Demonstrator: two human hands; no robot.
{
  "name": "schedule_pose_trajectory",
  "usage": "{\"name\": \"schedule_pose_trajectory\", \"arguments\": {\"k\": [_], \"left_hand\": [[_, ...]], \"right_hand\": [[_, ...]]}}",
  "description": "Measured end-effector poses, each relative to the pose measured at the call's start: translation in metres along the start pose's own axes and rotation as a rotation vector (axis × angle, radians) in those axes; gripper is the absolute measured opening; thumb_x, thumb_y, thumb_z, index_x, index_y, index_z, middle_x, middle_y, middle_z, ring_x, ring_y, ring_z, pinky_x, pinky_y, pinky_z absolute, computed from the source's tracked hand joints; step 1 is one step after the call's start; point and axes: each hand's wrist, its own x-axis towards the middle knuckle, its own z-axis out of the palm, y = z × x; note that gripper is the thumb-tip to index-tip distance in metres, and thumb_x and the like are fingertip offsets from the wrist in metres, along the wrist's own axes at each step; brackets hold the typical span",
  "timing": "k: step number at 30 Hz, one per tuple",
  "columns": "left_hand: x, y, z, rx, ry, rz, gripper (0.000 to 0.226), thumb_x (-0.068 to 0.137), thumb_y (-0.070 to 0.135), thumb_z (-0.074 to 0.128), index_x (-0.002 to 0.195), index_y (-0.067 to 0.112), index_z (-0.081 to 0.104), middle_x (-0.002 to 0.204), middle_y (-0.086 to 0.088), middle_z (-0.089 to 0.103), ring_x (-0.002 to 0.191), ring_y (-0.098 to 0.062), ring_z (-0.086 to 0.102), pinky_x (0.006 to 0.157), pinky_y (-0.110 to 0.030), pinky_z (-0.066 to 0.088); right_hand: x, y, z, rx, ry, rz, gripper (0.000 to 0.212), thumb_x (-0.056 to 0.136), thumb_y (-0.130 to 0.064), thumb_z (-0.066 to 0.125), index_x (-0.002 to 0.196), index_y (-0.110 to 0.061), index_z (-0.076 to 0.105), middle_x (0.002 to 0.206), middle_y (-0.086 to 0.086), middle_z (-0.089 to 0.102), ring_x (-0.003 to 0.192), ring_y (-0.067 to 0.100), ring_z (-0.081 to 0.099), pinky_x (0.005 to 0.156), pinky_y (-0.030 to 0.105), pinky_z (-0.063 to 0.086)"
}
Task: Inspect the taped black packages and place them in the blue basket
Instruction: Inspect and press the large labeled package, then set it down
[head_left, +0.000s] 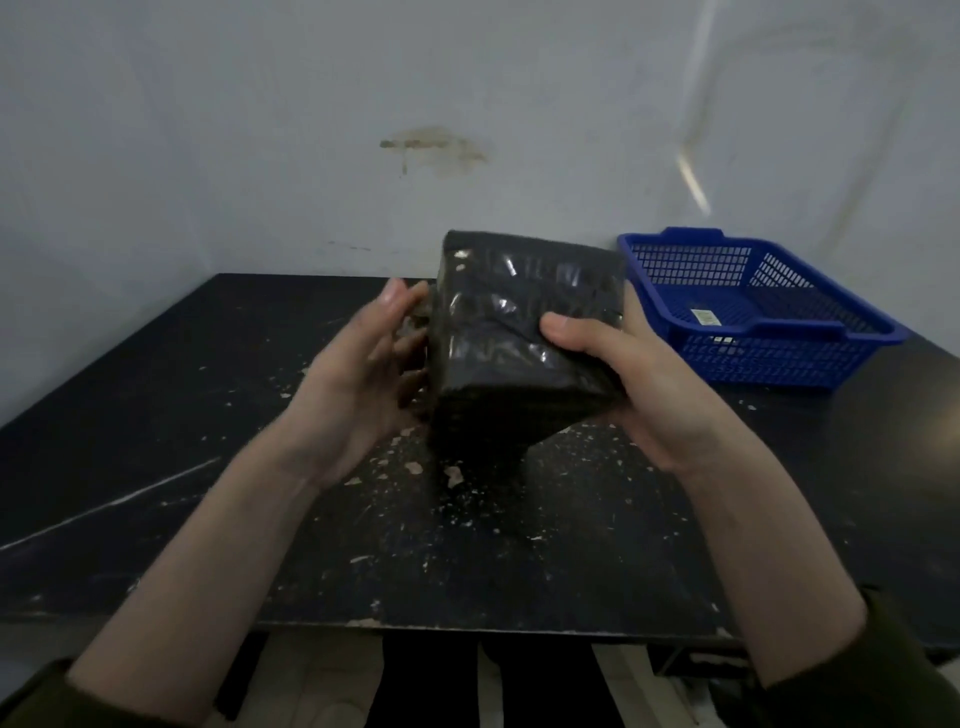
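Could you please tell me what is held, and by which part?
Taped black package: right hand grips its right edge, thumb on top; left hand open beside its left side.

Head camera faces forward-down, close over package (519, 332), table (156, 415).
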Motion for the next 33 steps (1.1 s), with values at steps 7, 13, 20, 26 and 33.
{"name": "schedule_pose_trajectory", "arguments": {"k": [7, 13, 20, 26, 33], "left_hand": [[0.01, 0.004, 0.008, 0.092, 0.118, 0.066, 0.071, 0.067, 0.022, 0.077, 0.132, 0.023, 0.047, 0.121, -0.001, 0.068, 0.111, -0.014, 0.067, 0.091, -0.028, 0.055], [0.008, 0.0, 0.012, 0.083, 0.114, 0.102, 0.066, 0.068, 0.024, 0.075, 0.127, 0.025, 0.045, 0.118, 0.001, 0.067, 0.104, -0.007, 0.069, 0.082, -0.02, 0.054], [0.006, 0.0, 0.016, 0.105, 0.146, 0.103, 0.063, 0.063, 0.034, 0.075, 0.12, 0.033, 0.047, 0.115, 0.006, 0.068, 0.102, -0.005, 0.069, 0.087, -0.022, 0.053], [0.002, -0.002, 0.008, 0.107, 0.145, 0.107, 0.059, 0.065, 0.033, 0.072, 0.119, 0.033, 0.048, 0.118, 0.004, 0.067, 0.106, -0.007, 0.068, 0.085, -0.022, 0.053], [-0.017, -0.016, -0.044, -0.286, 0.192, 0.113, 0.075, 0.041, 0.04, 0.093, 0.11, 0.017, 0.074, 0.103, -0.002, 0.076, 0.092, -0.017, 0.074, 0.074, -0.027, 0.059]], "right_hand": [[0.002, 0.005, 0.014, -0.08, -0.033, -0.024, 0.111, 0.058, -0.06, 0.08, 0.152, -0.039, 0.023, 0.139, -0.011, 0.058, 0.125, 0.013, 0.058, 0.112, 0.044, 0.042], [0.001, 0.005, 0.019, -0.04, 0.033, -0.068, 0.073, 0.078, -0.035, 0.078, 0.14, -0.029, 0.04, 0.117, -0.009, 0.069, 0.105, 0.007, 0.069, 0.095, 0.033, 0.053], [-0.006, 0.007, 0.017, -0.027, 0.006, -0.024, 0.081, 0.076, -0.044, 0.067, 0.148, -0.033, 0.032, 0.129, -0.008, 0.063, 0.116, 0.012, 0.065, 0.108, 0.043, 0.047], [-0.006, 0.009, 0.024, 0.0, -0.013, -0.054, 0.07, 0.083, -0.043, 0.066, 0.145, -0.036, 0.035, 0.129, -0.01, 0.06, 0.109, 0.005, 0.067, 0.097, 0.03, 0.051], [0.006, 0.023, 0.022, 0.032, 0.109, -0.009, 0.09, 0.075, -0.061, 0.069, 0.152, -0.047, 0.025, 0.154, -0.008, 0.037, 0.138, 0.018, 0.042, 0.117, 0.053, 0.033]]}}
